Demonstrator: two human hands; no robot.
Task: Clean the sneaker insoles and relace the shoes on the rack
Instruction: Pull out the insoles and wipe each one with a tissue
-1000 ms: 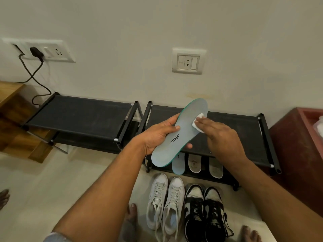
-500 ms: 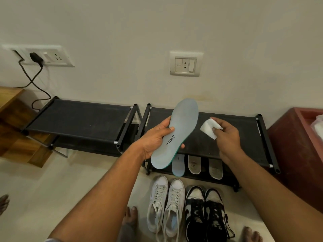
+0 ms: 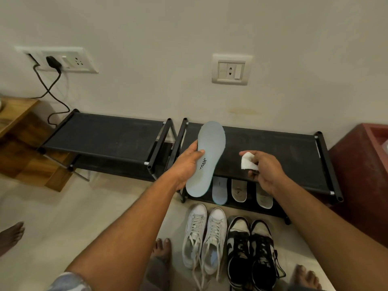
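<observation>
Left hand [image 3: 186, 164] grips pale blue insole [image 3: 206, 158], frame centre, toe up | right hand [image 3: 264, 171] pinches white wipe [image 3: 247, 163], apart from insole, centre-right

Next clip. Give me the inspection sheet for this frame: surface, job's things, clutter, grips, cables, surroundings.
Surface: left rack and right rack, black, side by side against the wall on pale floor.
Job's things: blue insole held up, wipe apart from it; three insoles on right rack's lower shelf; white sneakers and black-and-white sneakers on floor.
Clutter: nothing seen.
Grips: left hand holds blue insole; right hand pinches wipe.
Cables: black charger in wall socket, cable hanging down the wall.
Surroundings: second socket, wooden furniture left, red-brown cabinet right, bare feet.
</observation>
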